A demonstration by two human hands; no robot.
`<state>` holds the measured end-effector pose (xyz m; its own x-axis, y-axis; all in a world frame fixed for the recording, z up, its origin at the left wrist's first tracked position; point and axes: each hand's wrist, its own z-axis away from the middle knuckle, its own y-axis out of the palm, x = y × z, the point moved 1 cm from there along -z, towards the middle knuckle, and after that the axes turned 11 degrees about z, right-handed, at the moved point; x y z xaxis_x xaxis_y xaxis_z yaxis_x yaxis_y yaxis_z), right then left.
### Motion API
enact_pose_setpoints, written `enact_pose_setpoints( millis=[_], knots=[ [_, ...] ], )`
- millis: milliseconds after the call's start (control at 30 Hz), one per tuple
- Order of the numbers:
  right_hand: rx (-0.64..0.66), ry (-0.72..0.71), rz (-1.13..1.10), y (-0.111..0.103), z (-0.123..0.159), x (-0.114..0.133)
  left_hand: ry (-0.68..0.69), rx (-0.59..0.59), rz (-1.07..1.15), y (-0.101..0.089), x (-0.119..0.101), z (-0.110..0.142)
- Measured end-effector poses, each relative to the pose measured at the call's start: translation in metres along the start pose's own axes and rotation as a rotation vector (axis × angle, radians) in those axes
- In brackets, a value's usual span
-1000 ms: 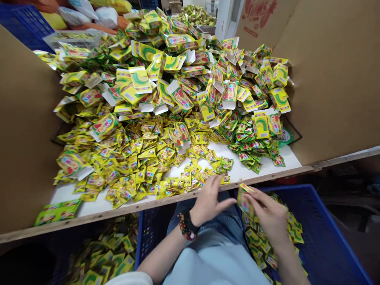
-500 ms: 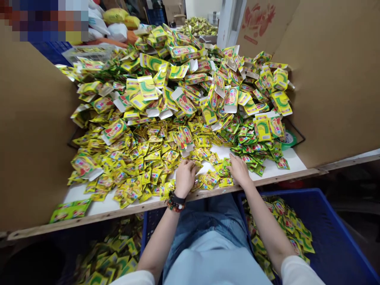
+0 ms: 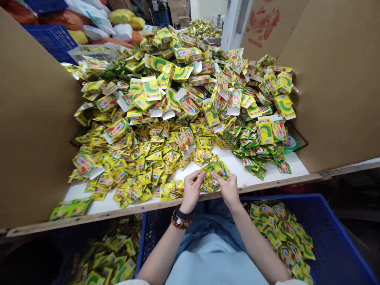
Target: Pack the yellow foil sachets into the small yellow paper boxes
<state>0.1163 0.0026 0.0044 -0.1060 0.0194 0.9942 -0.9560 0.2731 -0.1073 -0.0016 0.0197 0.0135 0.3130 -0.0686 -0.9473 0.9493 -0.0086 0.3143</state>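
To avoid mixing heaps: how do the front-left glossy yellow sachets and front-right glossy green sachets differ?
Glossy yellow sachets cover a broad area; glossy green sachets form a smaller heap. Yellow ones lie mostly left, green ones right. Both lie loosely piled.

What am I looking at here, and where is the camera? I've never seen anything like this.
There is no machine: these are a person's bare left hand and right hand, seen by one camera worn on the head, looking forward and down. On the white tabletop lie many yellow sachets, with green sachets piled toward the right and printed boxes heaped behind. The two hands hold small packets at their fingertips, a green one among them; how many is unclear.
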Motion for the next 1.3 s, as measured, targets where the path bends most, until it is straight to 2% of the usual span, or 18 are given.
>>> enact_pose_setpoints(
  millis=[100, 200, 333, 433, 500, 567, 600, 633, 733, 800, 833, 967, 1033, 1167, 1300],
  knots=[
    [0.094, 0.07, -0.065, -0.002, -0.001, 0.002, 0.01, -0.026, -0.017, -0.004, -0.001, -0.001],
    [0.138, 0.054, 0.014, -0.007, -0.001, 0.007, 0.015, -0.014, -0.037, -0.008, -0.001, -0.001],
    [0.196, -0.019, 0.063, -0.017, 0.002, 0.013, 0.024, 0.103, -0.054, -0.009, -0.002, 0.006],
    [0.276, -0.019, 0.014, -0.028, 0.002, 0.014, 0.1, 0.24, -0.272, -0.013, -0.012, -0.003],
    [0.221, -0.008, 0.008, -0.035, 0.001, 0.013, 0.245, 0.328, -0.554, -0.016, -0.027, -0.024],
    [0.126, -0.009, 0.004, -0.041, 0.0, 0.011, 0.47, 0.312, -0.913, -0.018, -0.046, -0.058],
    [0.098, -0.013, 0.0, -0.043, -0.001, 0.01, 0.539, 0.283, -1.092, -0.019, -0.054, -0.077],
    [0.085, -0.018, -0.003, -0.044, -0.001, 0.008, 0.577, 0.312, -1.258, -0.019, -0.061, -0.096],
    [0.086, -0.036, -0.004, -0.044, 0.001, 0.005, 0.571, 0.547, -1.618, -0.02, -0.068, -0.142],
    [0.076, -0.038, 0.014, -0.045, 0.003, 0.003, 0.522, 0.654, -1.771, -0.023, -0.067, -0.157],
    [0.063, -0.034, 0.024, -0.046, 0.003, 0.002, 0.503, 0.668, -1.823, -0.025, -0.066, -0.16],
    [0.028, 0.016, -0.035, -0.054, 0.002, 0.0, 0.536, 0.619, -1.87, -0.033, -0.07, -0.148],
    [0.044, 0.051, -0.117, -0.055, -0.002, 0.003, 0.565, 0.633, -1.811, -0.035, -0.075, -0.132],
    [0.055, 0.116, -0.241, -0.055, -0.011, 0.016, 0.53, 0.697, -1.592, -0.034, -0.075, -0.089],
    [0.195, 0.152, -0.202, -0.059, -0.022, 0.03, 0.573, 0.621, -1.537, -0.033, -0.059, -0.051]
  ],
)
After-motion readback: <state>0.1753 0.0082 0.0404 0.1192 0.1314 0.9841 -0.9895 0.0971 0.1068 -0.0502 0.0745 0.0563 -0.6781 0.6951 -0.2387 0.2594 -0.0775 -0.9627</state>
